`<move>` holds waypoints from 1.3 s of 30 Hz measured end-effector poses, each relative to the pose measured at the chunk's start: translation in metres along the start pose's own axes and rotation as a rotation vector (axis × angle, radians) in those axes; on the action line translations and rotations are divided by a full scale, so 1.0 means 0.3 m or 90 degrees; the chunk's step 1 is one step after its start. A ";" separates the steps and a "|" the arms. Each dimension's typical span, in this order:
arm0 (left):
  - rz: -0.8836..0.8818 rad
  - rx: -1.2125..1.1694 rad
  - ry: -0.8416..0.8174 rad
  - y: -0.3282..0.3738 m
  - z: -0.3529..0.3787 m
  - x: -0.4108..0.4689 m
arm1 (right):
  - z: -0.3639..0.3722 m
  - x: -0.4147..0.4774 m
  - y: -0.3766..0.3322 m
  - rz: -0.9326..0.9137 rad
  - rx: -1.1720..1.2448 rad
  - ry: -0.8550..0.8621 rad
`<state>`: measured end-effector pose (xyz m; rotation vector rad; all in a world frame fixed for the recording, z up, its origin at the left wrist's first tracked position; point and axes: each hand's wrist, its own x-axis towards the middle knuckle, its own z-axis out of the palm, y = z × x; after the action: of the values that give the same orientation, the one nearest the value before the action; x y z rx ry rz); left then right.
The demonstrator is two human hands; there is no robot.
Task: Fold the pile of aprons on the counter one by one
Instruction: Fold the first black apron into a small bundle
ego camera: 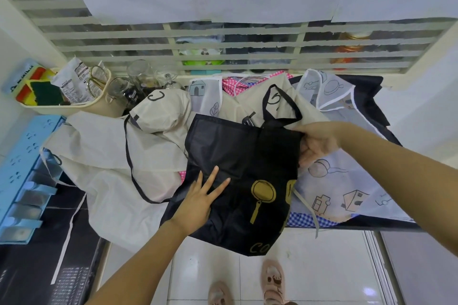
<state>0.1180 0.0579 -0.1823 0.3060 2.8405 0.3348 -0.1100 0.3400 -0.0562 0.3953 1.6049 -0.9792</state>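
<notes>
A black apron [238, 156] with gold pan prints lies on top of the pile, its lower end hanging over the counter's front edge. My left hand [200, 198] rests flat on its lower left part, fingers spread. My right hand [316, 143] grips the apron's upper right edge just below the black neck loop [280, 104]. Cream aprons [104, 156] spread to the left. A white translucent apron [347, 188] with house drawings lies to the right. Pink checked cloth [230, 84] shows at the back.
A cream tub [74, 106] with sponges, a packet and scissors stands at the back left beside several glass jars [138, 79]. A blue rack [22, 181] sits at the left. A barred window runs behind the counter. My feet [272, 282] stand on white tiles below.
</notes>
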 end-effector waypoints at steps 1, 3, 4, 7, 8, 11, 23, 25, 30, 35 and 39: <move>-0.018 -0.042 -0.014 0.007 0.002 -0.008 | 0.010 0.021 0.021 0.003 0.045 0.023; -0.052 -0.114 -0.019 0.030 0.006 -0.013 | 0.041 0.041 0.046 -0.001 0.122 0.020; -0.067 -0.125 -0.017 0.045 0.009 -0.011 | 0.057 0.046 0.055 -0.013 0.151 -0.002; -0.089 -0.060 -0.044 0.066 0.033 -0.003 | 0.104 0.023 0.058 -0.109 0.215 -0.031; -0.092 -0.039 -0.049 0.067 0.040 0.001 | 0.104 0.021 0.056 -0.158 0.247 -0.030; -0.100 -0.030 -0.062 0.061 0.044 0.009 | 0.077 0.034 0.037 -0.286 0.276 -0.023; -0.081 0.005 -0.087 0.063 0.034 0.013 | 0.118 -0.002 -0.067 -0.183 0.031 0.098; -0.081 0.010 -0.087 0.062 0.037 0.011 | 0.149 0.009 -0.062 -0.137 -0.038 0.110; -0.082 0.000 -0.085 0.062 0.041 0.012 | 0.194 0.101 -0.035 -0.232 0.026 0.139; -0.072 0.003 -0.095 0.056 0.036 0.010 | 0.122 0.038 -0.087 -0.466 0.207 0.145; -0.081 0.005 -0.085 0.056 0.038 -0.003 | 0.030 -0.089 -0.206 -0.552 0.042 0.277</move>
<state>0.1248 0.0759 -0.1887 0.1429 2.7143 0.2664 -0.1404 0.3031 -0.0081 -0.0860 2.2052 -1.6764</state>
